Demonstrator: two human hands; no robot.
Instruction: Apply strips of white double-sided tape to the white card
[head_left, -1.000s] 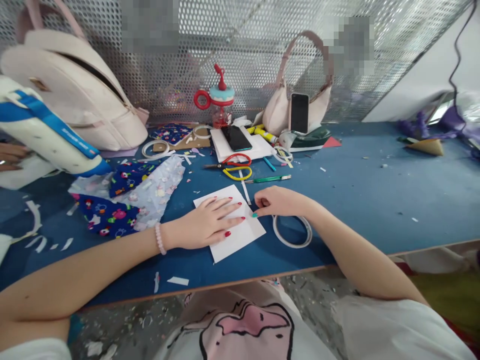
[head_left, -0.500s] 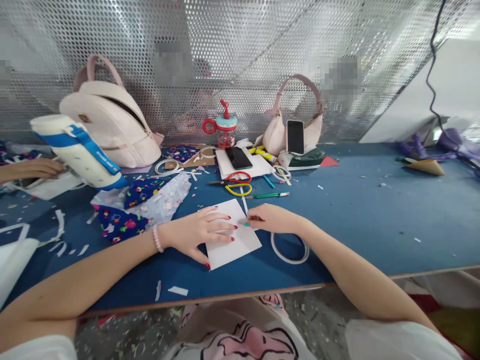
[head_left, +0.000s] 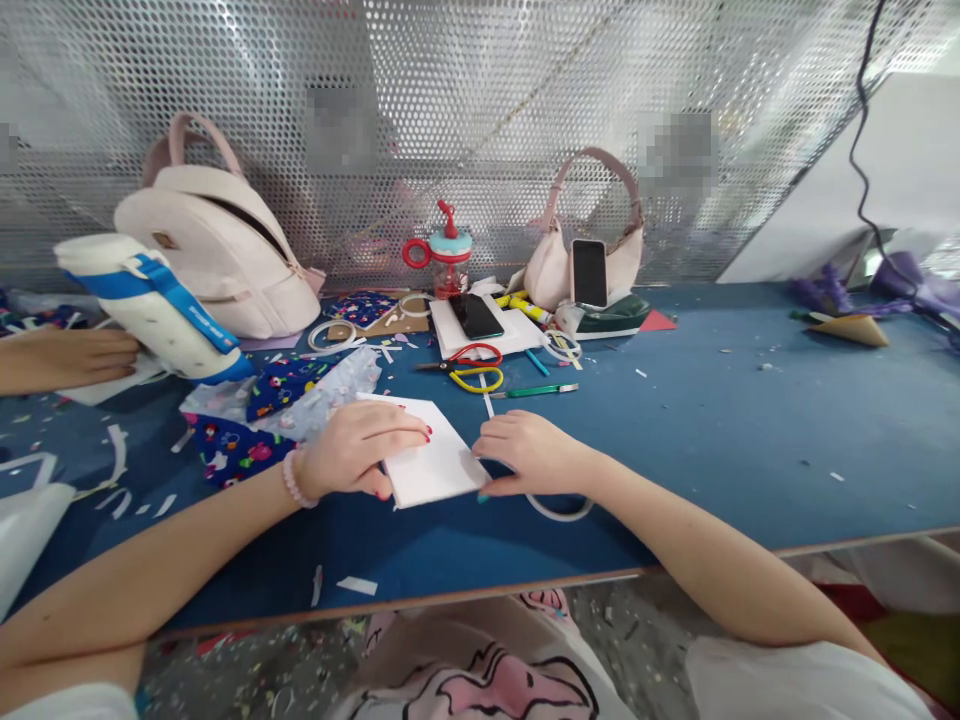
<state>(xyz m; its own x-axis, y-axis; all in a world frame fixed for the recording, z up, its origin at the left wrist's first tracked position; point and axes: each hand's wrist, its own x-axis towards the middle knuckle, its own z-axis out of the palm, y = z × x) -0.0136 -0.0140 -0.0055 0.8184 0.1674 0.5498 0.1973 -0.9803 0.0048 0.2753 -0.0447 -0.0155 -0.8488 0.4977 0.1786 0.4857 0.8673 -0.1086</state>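
Observation:
A white card [head_left: 435, 462], apparently folded or layered paper, is held tilted just over the blue tabletop. My left hand [head_left: 367, 445], with a pink bead bracelet at the wrist, grips its left side, fingers over the top and thumb at the near edge. At the card's right corner is my right hand [head_left: 529, 452], its curled fingers and thumb closing on that corner; the exact contact is partly hidden. A roll of white tape [head_left: 559, 514] lies under the right wrist, partly covered by it. Beyond the right hand lies a narrow white strip [head_left: 487, 395].
Scissors [head_left: 476, 368] and a green craft knife [head_left: 536, 391] lie beyond the card. Patterned blue paper [head_left: 247, 445] is on the left, near a white bottle [head_left: 150, 300] and a backpack [head_left: 217, 245]. Another person's hand [head_left: 82, 358] is at far left. A phone [head_left: 478, 315] rests on white sheets.
My left hand has gone from lying spread on the card to gripping its left side. The card has shifted left and tilted. My right hand has closed at its right corner.

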